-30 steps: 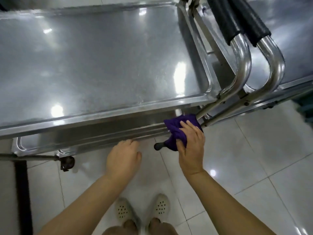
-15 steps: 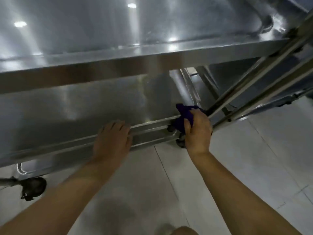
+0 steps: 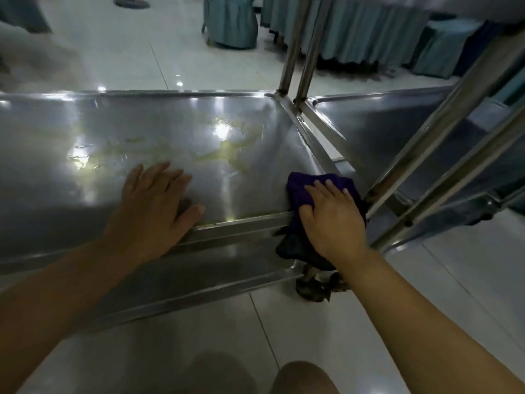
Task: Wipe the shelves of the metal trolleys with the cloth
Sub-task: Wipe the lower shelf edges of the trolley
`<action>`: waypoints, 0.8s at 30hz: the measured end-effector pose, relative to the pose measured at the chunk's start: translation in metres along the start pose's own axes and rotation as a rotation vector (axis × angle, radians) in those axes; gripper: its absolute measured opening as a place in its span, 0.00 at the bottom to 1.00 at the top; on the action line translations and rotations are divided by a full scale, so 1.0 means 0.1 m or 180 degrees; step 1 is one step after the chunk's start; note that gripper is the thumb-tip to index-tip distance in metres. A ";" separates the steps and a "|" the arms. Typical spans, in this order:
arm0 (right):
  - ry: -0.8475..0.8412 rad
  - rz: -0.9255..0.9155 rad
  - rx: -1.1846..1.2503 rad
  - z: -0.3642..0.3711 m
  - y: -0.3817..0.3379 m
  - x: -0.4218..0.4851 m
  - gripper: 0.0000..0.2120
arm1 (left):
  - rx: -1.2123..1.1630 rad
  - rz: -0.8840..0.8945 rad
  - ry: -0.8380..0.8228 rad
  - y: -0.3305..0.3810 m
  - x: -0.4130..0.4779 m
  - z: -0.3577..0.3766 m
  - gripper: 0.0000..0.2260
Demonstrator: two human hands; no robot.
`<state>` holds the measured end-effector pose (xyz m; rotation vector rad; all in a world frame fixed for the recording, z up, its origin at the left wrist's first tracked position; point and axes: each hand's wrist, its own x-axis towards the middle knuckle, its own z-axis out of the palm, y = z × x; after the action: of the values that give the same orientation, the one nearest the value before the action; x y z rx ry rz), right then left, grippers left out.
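head view: the shelf (image 3: 85,132) looks barely begun, we judge, and the next shelf (image 3: 383,129) beside it looks untouched. our left hand (image 3: 153,206) lies flat on the shelf, fingers straight, holding nothing. our right hand (image 3: 332,220) presses the cloth (image 3: 298,189) with flat fingers at the near right corner, over the rim (image 3: 241,221). yellowish smears (image 3: 227,155) lie beyond, unwiped.

The shelf (image 3: 142,132) is shiny brushed sheet metal with bright light reflections and dull yellowish smears, the cloth (image 3: 301,186) on it is soft, matt purple fabric with a nubby texture, the trolley posts (image 3: 454,115) are polished metal tubes, and the floor (image 3: 454,280) is glossy pale tile.
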<state>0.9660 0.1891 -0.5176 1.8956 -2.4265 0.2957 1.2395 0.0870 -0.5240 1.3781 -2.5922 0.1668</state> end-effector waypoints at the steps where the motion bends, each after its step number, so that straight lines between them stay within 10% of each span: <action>1: -0.0198 0.0003 -0.0013 -0.01 0.00 0.11 0.24 | -0.0008 0.0016 0.0054 0.00 -0.01 0.01 0.32; 15: -0.0753 0.0015 -0.0149 0.21 -0.17 2.00 0.27 | 0.0104 -0.0002 0.0145 -0.02 -0.04 0.04 0.35; 24: -0.0961 -0.0590 -0.0190 0.05 -0.15 0.91 0.28 | 0.0018 -0.0139 0.0112 0.02 -0.07 -0.01 0.30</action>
<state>0.9588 0.0977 -0.5068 2.2612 -2.3689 -0.0768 1.2418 0.0942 -0.5247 1.4195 -2.5330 0.1904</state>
